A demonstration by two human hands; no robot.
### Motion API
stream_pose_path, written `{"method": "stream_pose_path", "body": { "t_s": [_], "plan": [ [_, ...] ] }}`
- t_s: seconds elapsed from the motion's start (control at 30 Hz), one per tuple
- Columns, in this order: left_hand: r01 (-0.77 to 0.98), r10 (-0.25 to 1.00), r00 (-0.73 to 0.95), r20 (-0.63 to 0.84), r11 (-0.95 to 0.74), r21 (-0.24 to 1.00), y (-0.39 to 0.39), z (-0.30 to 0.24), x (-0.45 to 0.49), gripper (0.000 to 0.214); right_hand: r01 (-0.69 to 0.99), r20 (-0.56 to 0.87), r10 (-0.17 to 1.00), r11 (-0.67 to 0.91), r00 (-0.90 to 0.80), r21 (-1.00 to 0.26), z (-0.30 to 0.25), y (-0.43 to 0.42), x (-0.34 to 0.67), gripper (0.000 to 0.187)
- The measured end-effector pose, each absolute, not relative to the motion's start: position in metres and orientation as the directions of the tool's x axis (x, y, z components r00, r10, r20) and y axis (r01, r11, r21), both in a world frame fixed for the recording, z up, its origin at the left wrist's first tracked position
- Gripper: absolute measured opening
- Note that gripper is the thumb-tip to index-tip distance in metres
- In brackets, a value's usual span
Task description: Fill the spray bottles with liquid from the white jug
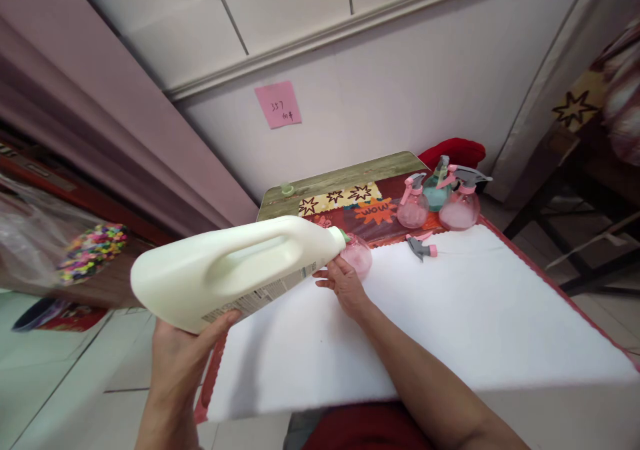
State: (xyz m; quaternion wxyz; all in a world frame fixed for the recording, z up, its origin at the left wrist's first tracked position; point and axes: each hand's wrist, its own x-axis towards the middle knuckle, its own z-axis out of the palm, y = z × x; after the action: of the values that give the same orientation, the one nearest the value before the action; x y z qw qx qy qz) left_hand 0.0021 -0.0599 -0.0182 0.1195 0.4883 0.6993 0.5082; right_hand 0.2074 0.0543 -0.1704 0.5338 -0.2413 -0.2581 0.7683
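A large cream-white jug (175, 263) with a moulded handle is tilted over the table, its green-lipped mouth at the opening of a round pink bottle (359, 258). My left hand (185, 343) grips the jug near its base from below, thumb along the label side. At the neck, my right hand (347, 287) supports the jug from underneath, its fingers curved and partly apart beside the pink bottle. Whether liquid flows cannot be made out. A grey-and-pink spray head (423, 247) lies on the white cloth (450, 323) to the right of the bottle.
Two pink spray bottles (413, 210) and a teal spray bottle (437, 193) stand at the back right. A small green cap (287, 189) sits at the back left of the table. A pink note (278, 105) is on the wall. A dark stool (565, 197) stands right.
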Motion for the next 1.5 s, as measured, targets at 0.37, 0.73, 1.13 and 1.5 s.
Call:
{"method": "stream_pose_path", "body": {
  "t_s": [0.37,0.73,1.13,1.5],
  "plan": [
    [0.497,0.8,-0.531,0.279,0.027,0.867,-0.0589,-0.0144,0.0056,0.065,-0.688,-0.098,0.945,-0.296,-0.313,-0.663,-0.1677,0.0537,0.2084,0.048],
    [0.511,0.803,-0.522,0.288,0.024,0.86,-0.0577,-0.0171,0.0014,0.069,-0.689,-0.106,0.944,-0.303,-0.314,-0.658,-0.1691,0.0541,0.2079,0.049],
    [0.495,0.822,-0.49,0.291,-0.013,0.869,-0.0575,-0.0134,0.0043,0.067,-0.691,-0.103,0.941,-0.309,-0.323,-0.653,-0.1701,0.0543,0.2069,0.047],
    [0.532,0.822,-0.485,0.298,0.007,0.847,-0.0574,-0.0107,0.0046,0.064,-0.681,-0.109,0.94,-0.311,-0.323,-0.663,-0.1683,0.0534,0.2076,0.048]
  ]
}}
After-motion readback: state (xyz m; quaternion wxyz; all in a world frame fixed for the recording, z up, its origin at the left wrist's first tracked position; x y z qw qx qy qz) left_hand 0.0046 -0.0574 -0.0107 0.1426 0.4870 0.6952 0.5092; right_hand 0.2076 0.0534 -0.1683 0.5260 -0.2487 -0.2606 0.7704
